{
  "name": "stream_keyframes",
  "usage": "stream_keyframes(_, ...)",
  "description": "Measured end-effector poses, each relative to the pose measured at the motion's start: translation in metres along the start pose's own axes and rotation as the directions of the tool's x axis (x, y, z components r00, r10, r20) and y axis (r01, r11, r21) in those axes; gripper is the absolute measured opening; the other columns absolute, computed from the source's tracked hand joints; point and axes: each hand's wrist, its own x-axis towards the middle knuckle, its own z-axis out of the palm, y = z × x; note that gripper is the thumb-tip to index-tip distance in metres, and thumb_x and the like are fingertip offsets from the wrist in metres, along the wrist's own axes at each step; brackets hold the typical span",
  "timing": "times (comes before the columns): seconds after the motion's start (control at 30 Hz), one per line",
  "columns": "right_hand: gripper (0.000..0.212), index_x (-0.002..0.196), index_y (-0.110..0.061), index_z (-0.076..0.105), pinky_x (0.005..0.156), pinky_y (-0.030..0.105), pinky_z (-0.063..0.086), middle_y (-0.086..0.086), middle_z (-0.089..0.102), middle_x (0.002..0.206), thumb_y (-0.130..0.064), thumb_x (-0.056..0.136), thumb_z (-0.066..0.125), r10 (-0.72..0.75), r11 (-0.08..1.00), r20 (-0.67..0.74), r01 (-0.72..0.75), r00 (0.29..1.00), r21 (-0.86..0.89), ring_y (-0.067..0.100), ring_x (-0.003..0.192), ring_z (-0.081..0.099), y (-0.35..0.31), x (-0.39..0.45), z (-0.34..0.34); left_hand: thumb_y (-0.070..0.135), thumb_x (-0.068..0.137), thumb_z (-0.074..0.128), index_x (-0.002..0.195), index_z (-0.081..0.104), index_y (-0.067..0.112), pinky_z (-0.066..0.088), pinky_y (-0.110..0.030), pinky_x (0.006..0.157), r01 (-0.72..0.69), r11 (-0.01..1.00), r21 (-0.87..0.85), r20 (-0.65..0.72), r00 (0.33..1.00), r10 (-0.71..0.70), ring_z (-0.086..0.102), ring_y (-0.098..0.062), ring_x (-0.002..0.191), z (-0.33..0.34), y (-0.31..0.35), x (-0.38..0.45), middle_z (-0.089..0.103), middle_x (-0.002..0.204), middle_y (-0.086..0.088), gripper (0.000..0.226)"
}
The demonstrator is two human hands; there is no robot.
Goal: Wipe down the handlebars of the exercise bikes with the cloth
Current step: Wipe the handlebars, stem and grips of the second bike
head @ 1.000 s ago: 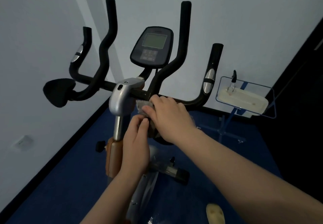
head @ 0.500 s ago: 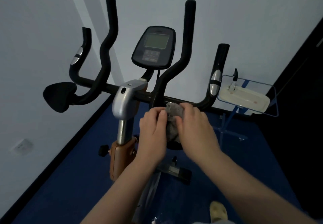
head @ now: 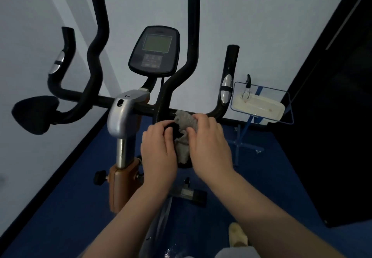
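cloth [head: 184, 135] half hidden between both hands

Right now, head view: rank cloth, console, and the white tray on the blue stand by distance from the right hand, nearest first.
1. Cloth: in the fingers of the right hand, just below the crossbar.
2. White tray: up and to the right, beside the right grip.
3. Console: up and to the left, above the bar; near the tray's range, but it looks farther.
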Motion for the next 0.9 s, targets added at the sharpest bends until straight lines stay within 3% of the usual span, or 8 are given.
stream_keyframes(0.1, 0.027, 0.126, -0.025, 0.043, 0.081, 0.034, 0.048, -0.004, 0.051, 0.119, -0.028, 0.101, 0.034, -0.109, 0.993, 0.051, 0.106, 0.993, 0.059, 0.012, 0.107, 0.046, 0.01, 0.001, -0.016, 0.023, 0.098, 0.039, 0.111, 0.061, 0.018, 0.044, -0.037, 0.082, -0.007, 1.0, 0.004, -0.017, 1.0, 0.007, 0.051, -0.015, 0.093, 0.0, 0.001, 0.002, 0.056, 0.097, 0.005, 0.026)
stream_keyframes(0.2, 0.024, 0.117, -0.03, 0.048, 0.077, 0.029, 0.048, -0.009, 0.053, 0.11, -0.028, 0.099, 0.032, -0.198, 0.958, -0.107, 0.215, 0.974, 0.187, 0.009, 0.099, 0.05, 0.03, 0.022, -0.051, 0.028, 0.094, 0.04, 0.105, 0.063, 0.028, 0.039, -0.032, 0.085, 0.052, 0.999, -0.008, -0.055, 0.997, -0.052, 0.048, -0.011, 0.093, -0.002, 0.002, 0.005, 0.051, 0.095, 0.012, 0.026)
stream_keyframes(0.27, 0.027, 0.122, -0.033, 0.049, 0.08, 0.021, 0.04, -0.013, 0.053, 0.11, -0.032, 0.098, 0.037, -0.332, 0.929, -0.167, 0.352, 0.928, 0.115, 0.007, 0.101, 0.048, 0.043, 0.054, -0.071, 0.021, 0.093, 0.048, 0.101, 0.061, 0.031, 0.039, -0.028, 0.086, 0.079, 0.996, -0.03, -0.107, 0.991, -0.082, 0.049, -0.009, 0.095, 0.001, 0.007, 0.01, 0.049, 0.097, 0.019, 0.019)
stream_keyframes(0.33, 0.034, 0.13, -0.031, 0.05, 0.086, 0.027, 0.037, -0.009, 0.058, 0.111, -0.034, 0.097, 0.044, -0.47, 0.878, 0.038, 0.471, 0.882, -0.087, 0.012, 0.102, 0.05, 0.052, 0.083, -0.077, 0.012, 0.09, 0.054, 0.1, 0.058, 0.03, 0.042, -0.031, 0.084, 0.082, 0.996, -0.035, -0.183, 0.979, -0.087, 0.049, -0.007, 0.093, 0.006, 0.014, 0.018, 0.05, 0.096, 0.021, 0.021)
stream_keyframes(0.47, 0.044, 0.137, -0.023, 0.047, 0.102, 0.035, 0.032, -0.003, 0.064, 0.111, -0.042, 0.098, 0.04, -0.535, 0.58, 0.454, 0.7, 0.713, -0.416, 0.02, 0.104, 0.057, 0.071, 0.097, -0.042, 0.017, 0.091, 0.052, 0.098, 0.054, 0.035, 0.048, -0.038, 0.077, 0.154, 0.985, 0.078, -0.329, 0.937, -0.12, 0.048, -0.003, 0.086, 0.02, 0.023, 0.027, 0.054, 0.093, 0.02, 0.02)
stream_keyframes(0.63, 0.034, 0.118, -0.013, 0.044, 0.071, 0.04, 0.044, 0.009, 0.06, 0.107, -0.04, 0.102, 0.032, -0.439, 0.732, 0.635, 0.663, 0.636, -0.157, 0.032, 0.088, 0.059, 0.029, 0.128, 0.0, 0.016, 0.089, 0.047, 0.096, 0.058, 0.027, 0.047, -0.037, 0.065, 0.141, 0.965, 0.223, -0.423, 0.906, -0.035, 0.051, -0.007, 0.078, 0.03, 0.019, 0.022, 0.059, 0.09, 0.012, 0.016)
stream_keyframes(0.77, 0.029, 0.115, -0.014, 0.041, 0.059, 0.035, 0.038, 0.007, 0.057, 0.103, -0.038, 0.101, 0.033, -0.565, 0.584, 0.636, 0.799, 0.525, -0.141, 0.023, 0.069, 0.049, 0.054, 0.125, -0.011, 0.019, 0.09, 0.042, 0.094, 0.058, 0.024, 0.045, -0.032, 0.063, 0.138, 0.949, 0.284, -0.429, 0.903, -0.003, 0.05, -0.007, 0.077, 0.029, 0.015, 0.019, 0.058, 0.088, 0.01, 0.017)
stream_keyframes(0.9, 0.033, 0.118, -0.012, 0.046, 0.065, 0.037, 0.04, 0.012, 0.056, 0.107, -0.037, 0.103, 0.029, -0.513, 0.597, 0.729, 0.798, 0.453, -0.076, 0.027, 0.08, 0.053, 0.029, 0.142, 0.003, 0.019, 0.089, 0.042, 0.09, 0.06, 0.021, 0.043, -0.033, 0.061, 0.154, 0.896, 0.417, -0.423, 0.905, 0.041, 0.049, -0.011, 0.074, 0.034, 0.015, 0.019, 0.059, 0.085, 0.006, 0.018)
